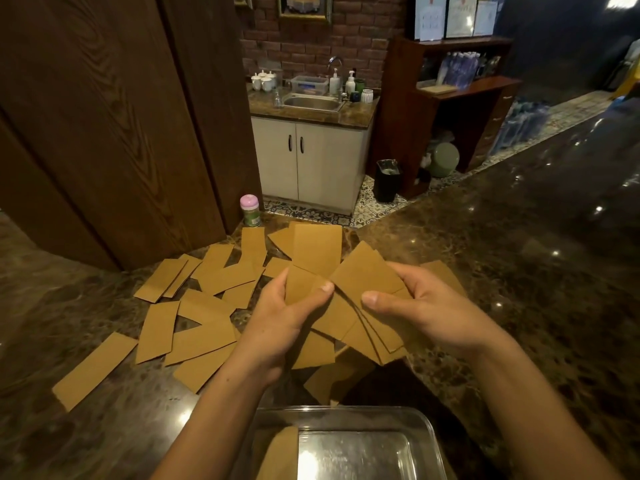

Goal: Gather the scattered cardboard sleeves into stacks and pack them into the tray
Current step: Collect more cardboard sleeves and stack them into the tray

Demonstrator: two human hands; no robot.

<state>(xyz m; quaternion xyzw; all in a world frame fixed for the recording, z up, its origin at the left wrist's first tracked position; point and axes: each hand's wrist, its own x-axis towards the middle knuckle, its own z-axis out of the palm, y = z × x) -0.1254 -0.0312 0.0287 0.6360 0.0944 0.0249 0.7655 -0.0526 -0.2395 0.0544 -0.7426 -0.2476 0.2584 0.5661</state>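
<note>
Across the marble counter (485,271), loose sleeves (194,327) are strewn toward nine o'clock. At six o'clock the clear tray (427,431) is set. A fanned bunch (363,306) is gripped by left hand (287,320) and right hand (426,306); edges should be squared before packing.

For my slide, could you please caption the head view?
Both hands gather cardboard sleeves above a clear tray; more lie scattered on the counter.

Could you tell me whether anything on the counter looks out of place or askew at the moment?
Yes: the loose cardboard sleeves lie scattered at all angles across the counter, overlapping. The bunch held between the left hand and right hand is fanned, not squared. The clear tray holds only a few sleeves.
</note>
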